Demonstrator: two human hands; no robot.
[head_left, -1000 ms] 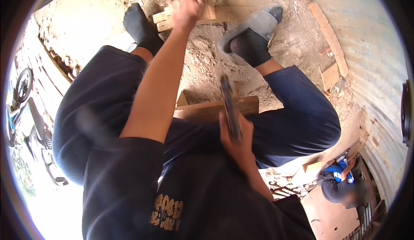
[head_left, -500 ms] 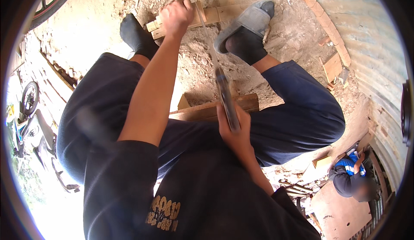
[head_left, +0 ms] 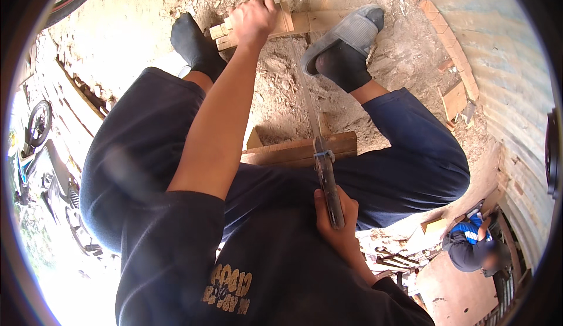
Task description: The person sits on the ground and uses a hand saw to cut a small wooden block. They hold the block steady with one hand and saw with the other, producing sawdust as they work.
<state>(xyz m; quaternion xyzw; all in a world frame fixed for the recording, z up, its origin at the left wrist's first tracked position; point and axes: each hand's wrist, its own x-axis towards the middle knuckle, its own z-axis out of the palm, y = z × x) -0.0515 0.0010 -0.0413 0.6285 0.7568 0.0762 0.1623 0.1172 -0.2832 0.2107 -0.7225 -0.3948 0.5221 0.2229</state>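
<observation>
Your right hand [head_left: 342, 216] grips the saw [head_left: 328, 182], your left hand [head_left: 252, 21] clasps the wood [head_left: 285, 19]; stroke straight and evenly.

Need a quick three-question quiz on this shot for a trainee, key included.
1. Which hand grips the saw?
2. True or false: the left hand is on the saw handle.
3. Fill in: over its black sock, the right foot wears a grey ____.

Key:
1. The right hand.
2. False; it is on the wood.
3. Slipper.
</observation>
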